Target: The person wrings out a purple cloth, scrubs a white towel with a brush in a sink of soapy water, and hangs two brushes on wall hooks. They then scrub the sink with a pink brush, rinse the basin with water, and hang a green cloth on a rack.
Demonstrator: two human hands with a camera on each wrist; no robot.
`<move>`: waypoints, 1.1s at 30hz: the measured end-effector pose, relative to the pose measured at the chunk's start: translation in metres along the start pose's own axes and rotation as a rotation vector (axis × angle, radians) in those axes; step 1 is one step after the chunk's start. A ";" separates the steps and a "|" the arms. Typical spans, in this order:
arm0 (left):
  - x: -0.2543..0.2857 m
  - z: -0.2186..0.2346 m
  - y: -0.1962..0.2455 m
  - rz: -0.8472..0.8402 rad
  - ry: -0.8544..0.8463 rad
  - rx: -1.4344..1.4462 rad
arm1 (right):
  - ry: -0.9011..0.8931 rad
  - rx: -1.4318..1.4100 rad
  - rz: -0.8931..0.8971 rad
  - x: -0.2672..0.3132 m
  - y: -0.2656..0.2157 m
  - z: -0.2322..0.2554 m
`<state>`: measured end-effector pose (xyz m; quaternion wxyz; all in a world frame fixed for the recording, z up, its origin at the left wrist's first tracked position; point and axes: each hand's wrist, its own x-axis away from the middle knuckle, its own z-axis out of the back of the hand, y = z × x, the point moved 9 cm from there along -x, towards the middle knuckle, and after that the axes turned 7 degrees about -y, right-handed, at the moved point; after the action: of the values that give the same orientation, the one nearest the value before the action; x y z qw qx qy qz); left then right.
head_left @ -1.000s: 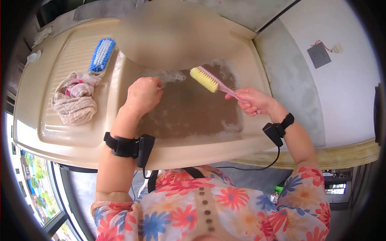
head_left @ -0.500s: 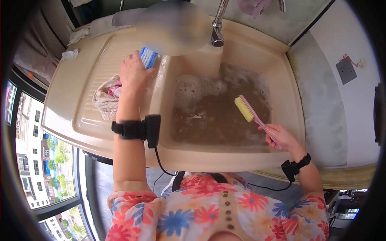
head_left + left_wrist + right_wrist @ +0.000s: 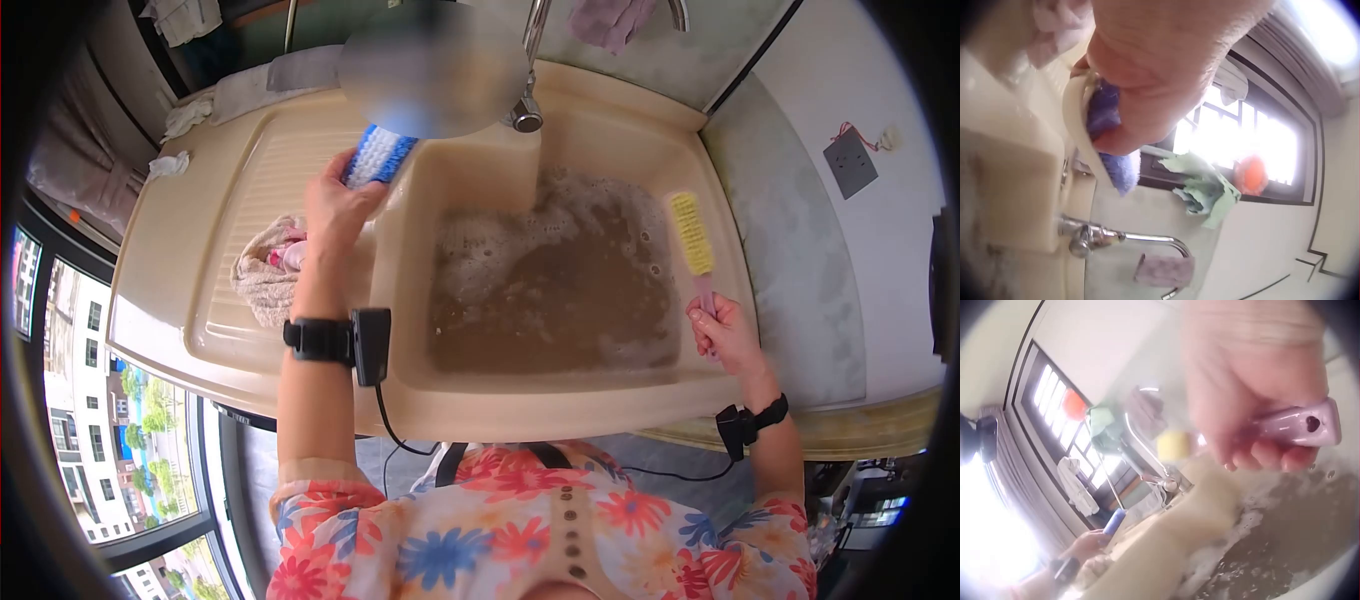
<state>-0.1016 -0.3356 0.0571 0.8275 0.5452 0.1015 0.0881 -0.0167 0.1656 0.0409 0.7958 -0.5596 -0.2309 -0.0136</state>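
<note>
In the head view the left hand (image 3: 338,212) grips a blue and white bristled brush (image 3: 380,156) over the draining board, its far end hidden by a blurred patch. The left wrist view shows fingers curled round that brush's pale back (image 3: 1079,119) and blue bristles (image 3: 1124,172). At the basin's right edge the right hand (image 3: 730,335) holds a pink-handled brush (image 3: 690,230), yellow bristles raised. The right wrist view shows fingers wrapped round its pink handle (image 3: 1291,427). A beige and pink cloth (image 3: 268,275) lies on the draining board, beside the left forearm.
Murky, foamy water (image 3: 560,300) stands in the beige basin (image 3: 560,408). A chrome faucet (image 3: 527,112) rises at the back. A wall socket (image 3: 850,165) is on the right, windows (image 3: 125,400) on the left. Folded cloths (image 3: 255,92) lie along the back left edge.
The left hand has moved from over the basin to the blue and white brush and now lifts it. The right hand has moved right, its brush turned upright. The head view has shifted.
</note>
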 end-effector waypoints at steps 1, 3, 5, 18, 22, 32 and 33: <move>0.007 -0.012 0.012 -0.057 -0.064 0.256 | 0.009 -0.004 -0.002 0.000 -0.005 -0.006; 0.026 -0.035 0.035 -0.066 -0.166 0.308 | 0.089 -0.142 -0.071 0.001 -0.011 -0.012; 0.042 -0.065 0.054 -0.097 -0.308 0.384 | 0.051 -0.285 -0.042 -0.011 -0.020 -0.026; 0.108 -0.165 0.100 -0.240 -0.791 0.247 | -0.153 -0.545 0.059 -0.047 -0.068 -0.099; 0.111 -0.169 0.083 -0.016 -1.024 0.645 | -0.043 -0.627 0.035 -0.037 -0.057 -0.086; 0.097 -0.160 0.053 0.203 -0.978 0.480 | 0.019 -0.889 0.062 -0.029 -0.033 -0.063; 0.097 -0.162 0.056 0.201 -0.975 0.473 | 0.014 -0.894 0.066 -0.028 -0.031 -0.060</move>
<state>-0.0533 -0.1453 0.0394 0.6209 0.7011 -0.3289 -0.1214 -0.0292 0.0930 0.0417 0.4775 -0.8555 -0.1788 -0.0902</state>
